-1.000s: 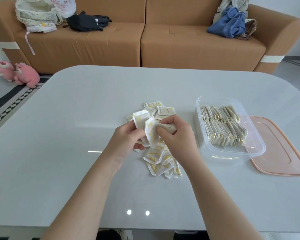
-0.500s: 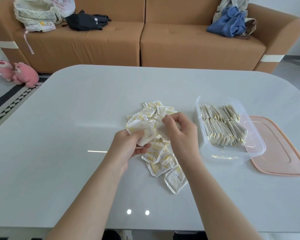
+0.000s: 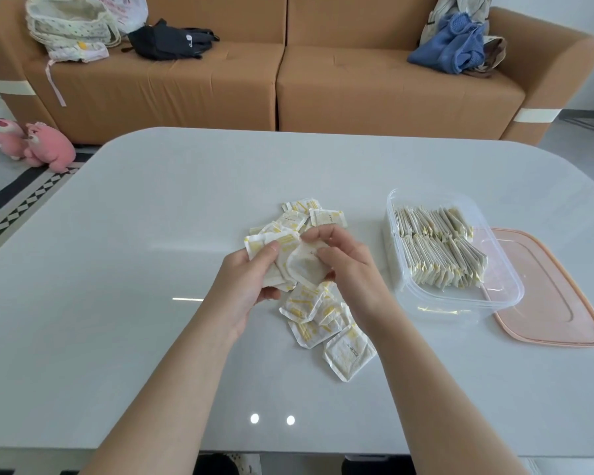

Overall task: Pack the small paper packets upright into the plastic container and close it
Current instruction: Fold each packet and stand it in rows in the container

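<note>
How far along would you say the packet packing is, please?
Done: two rows of paper packets stand upright in the clear plastic container. In hand: the left hand and right hand hold a few white-and-yellow packets. Left: the loose pile on the white table, then fitting the pink lid.

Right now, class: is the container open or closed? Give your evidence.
Open. The lid lies flat on the table beside the container; upright packets inside stand uncovered.

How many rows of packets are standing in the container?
2: a far row and a near row, side by side in the container. None seems hidden.
</note>
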`<state>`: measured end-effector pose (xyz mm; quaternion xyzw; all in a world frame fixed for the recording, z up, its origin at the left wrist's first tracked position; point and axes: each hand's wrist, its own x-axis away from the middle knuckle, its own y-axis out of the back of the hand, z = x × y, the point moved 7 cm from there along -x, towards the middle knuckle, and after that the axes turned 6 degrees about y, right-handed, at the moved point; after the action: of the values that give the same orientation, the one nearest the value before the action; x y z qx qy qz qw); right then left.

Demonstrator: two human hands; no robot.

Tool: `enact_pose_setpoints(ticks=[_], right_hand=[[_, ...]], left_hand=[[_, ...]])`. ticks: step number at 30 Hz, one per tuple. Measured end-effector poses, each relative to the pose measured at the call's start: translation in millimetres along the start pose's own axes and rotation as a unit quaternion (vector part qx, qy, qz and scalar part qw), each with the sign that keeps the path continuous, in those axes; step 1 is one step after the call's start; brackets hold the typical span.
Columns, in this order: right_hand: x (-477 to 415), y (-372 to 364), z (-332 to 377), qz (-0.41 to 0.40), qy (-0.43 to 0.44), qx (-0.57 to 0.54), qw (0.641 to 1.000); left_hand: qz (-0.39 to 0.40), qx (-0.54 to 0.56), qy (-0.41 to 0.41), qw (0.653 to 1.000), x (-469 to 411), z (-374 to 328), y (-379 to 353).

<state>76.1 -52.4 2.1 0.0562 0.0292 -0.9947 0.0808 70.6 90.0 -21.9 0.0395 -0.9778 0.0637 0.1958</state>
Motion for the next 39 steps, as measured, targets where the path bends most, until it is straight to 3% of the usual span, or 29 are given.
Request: enact_pose_setpoints(ticks=[3,5,8,12,19,25,33,35,37,39], right_hand=[[-2,6,-5,-0.053,0.002,-0.001,0.999],[-3,11,-8,-0.077,0.012,0.062,0.995],[-3,15,-6,-0.069,0.033,0.189,0.979],[-1,20,1,-0.055,0.058,0.239,0.968],[1,36,-7,-0.109,0.001,0.134,0.985],[6,22,-33,-0.014,-0.114,0.094,0.989],[12,24,-32,0.024,-0.124,0.110,0.986],[14,31,-32,0.005,-0.134,0.088,0.987],[16,42,-32,-0.039,-0.147,0.040,0.988],[19,51,-30,-0.073,-0.154,0.004,0.985]], left_hand=[[0.005,-0.011,-0.009,1.000,-1,0,0],[0.008,-0.033,-0.018,0.999,-1,-1,-2],[0.027,-0.090,-0.032,0.995,0,0,-4],[0.065,-0.139,-0.047,0.987,2,1,-8],[0.110,-0.131,-0.072,0.983,3,-1,-18],[0.084,-0.136,-0.089,0.983,-2,0,-27],[0.028,-0.257,-0.148,0.954,-10,0,-41],[0.035,-0.265,-0.123,0.956,-14,3,-43],[-0.011,-0.298,-0.087,0.951,-18,10,-35],[-0.055,-0.401,-0.084,0.911,-21,15,-28]])
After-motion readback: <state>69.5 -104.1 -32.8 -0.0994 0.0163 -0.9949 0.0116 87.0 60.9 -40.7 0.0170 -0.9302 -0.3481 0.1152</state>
